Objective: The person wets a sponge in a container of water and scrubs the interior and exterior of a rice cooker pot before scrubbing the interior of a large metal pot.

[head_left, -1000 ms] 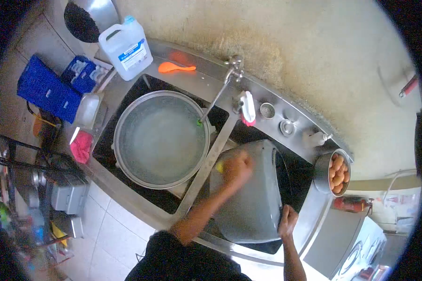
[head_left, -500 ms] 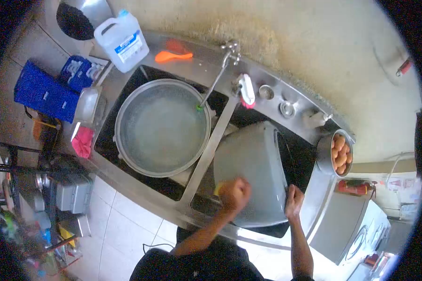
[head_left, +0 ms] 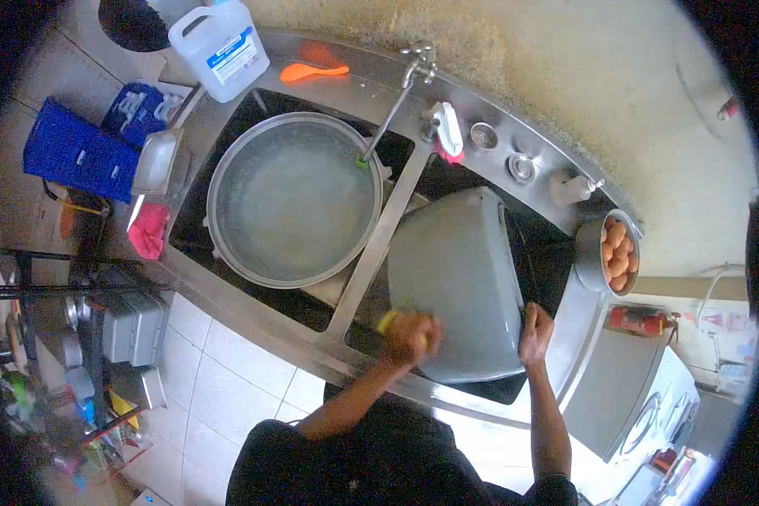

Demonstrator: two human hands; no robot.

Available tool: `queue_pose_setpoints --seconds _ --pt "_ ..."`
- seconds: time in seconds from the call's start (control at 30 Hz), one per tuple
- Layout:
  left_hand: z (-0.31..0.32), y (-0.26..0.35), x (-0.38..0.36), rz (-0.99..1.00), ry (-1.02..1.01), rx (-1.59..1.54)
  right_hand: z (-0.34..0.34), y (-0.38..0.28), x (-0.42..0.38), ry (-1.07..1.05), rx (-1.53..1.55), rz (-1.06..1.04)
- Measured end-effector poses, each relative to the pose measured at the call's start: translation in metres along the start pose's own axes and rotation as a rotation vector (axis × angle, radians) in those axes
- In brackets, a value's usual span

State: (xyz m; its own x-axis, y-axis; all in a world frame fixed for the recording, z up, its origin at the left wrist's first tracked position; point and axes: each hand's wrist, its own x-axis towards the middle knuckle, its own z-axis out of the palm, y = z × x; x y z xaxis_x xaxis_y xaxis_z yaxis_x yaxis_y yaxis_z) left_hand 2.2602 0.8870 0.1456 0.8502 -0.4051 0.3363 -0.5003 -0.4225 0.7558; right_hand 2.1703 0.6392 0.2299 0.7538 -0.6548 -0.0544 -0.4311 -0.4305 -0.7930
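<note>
A big grey basin lies tipped on its side in the right sink, its outer wall turned toward me and its rim to the right. My right hand is closed around that rim. Over the wall's lower left side, my left hand is closed, slightly blurred, with a yellow sponge showing at its edge. Most of the sponge is hidden by the fingers. In the left sink stands a large round metal pot of cloudy water, with the tap's spout reaching over it.
Behind the sinks are a white-handled brush, small metal cups and an orange spoon. A plastic jug stands at the back left. A metal bowl of eggs sits at the right. Pink cloth lies on the left edge.
My left hand has shifted slightly left and down along the basin wall, with the yellow sponge. My right hand keeps its hold on the rim. The whole view has tilted a little.
</note>
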Motion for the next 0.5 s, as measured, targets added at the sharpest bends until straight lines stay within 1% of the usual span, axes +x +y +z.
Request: queue_pose_setpoints --seconds 0.03,0.07,0.13,0.17,0.2,0.23,0.3,0.37,0.4,0.43,0.47,0.5 --pt "-0.004 -0.009 0.012 -0.211 0.003 0.107 -0.001 -0.001 -0.004 -0.006 -0.003 0.014" --pt "-0.004 -0.018 0.029 -0.212 -0.009 0.107 -0.001 0.003 -0.007 -0.004 -0.003 0.026" --pt "0.001 -0.028 0.065 -0.433 0.232 -0.065 -0.003 0.016 -0.003 -0.018 -0.061 -0.016" --pt "-0.006 0.004 0.051 -0.278 0.109 0.03 -0.002 0.025 -0.001 -0.003 -0.141 0.065" --pt "-0.002 0.017 0.025 -0.046 -0.001 0.019 0.0 0.029 -0.001 0.023 -0.09 -0.022" --pt "0.002 0.031 -0.002 0.182 -0.117 0.012 -0.001 0.017 -0.002 0.019 -0.068 -0.019" --pt "0.011 0.06 -0.032 0.401 -0.073 -0.07 0.0 -0.001 -0.005 0.032 -0.043 -0.026" --pt "0.027 0.058 -0.024 0.472 -0.037 -0.101 -0.003 -0.003 -0.006 0.006 -0.011 -0.035" --pt "0.022 0.064 -0.008 0.526 -0.013 -0.127 -0.004 -0.004 -0.001 0.021 -0.006 -0.044" --pt "0.024 0.067 0.016 0.446 0.021 -0.169 -0.004 -0.003 -0.002 0.008 -0.035 -0.003" --pt "0.017 0.076 0.069 0.358 0.05 -0.213 -0.005 0.0 -0.006 -0.01 -0.068 0.045" --pt "0.039 0.083 0.108 0.12 0.118 -0.079 -0.005 0.001 -0.006 -0.013 -0.059 0.022"
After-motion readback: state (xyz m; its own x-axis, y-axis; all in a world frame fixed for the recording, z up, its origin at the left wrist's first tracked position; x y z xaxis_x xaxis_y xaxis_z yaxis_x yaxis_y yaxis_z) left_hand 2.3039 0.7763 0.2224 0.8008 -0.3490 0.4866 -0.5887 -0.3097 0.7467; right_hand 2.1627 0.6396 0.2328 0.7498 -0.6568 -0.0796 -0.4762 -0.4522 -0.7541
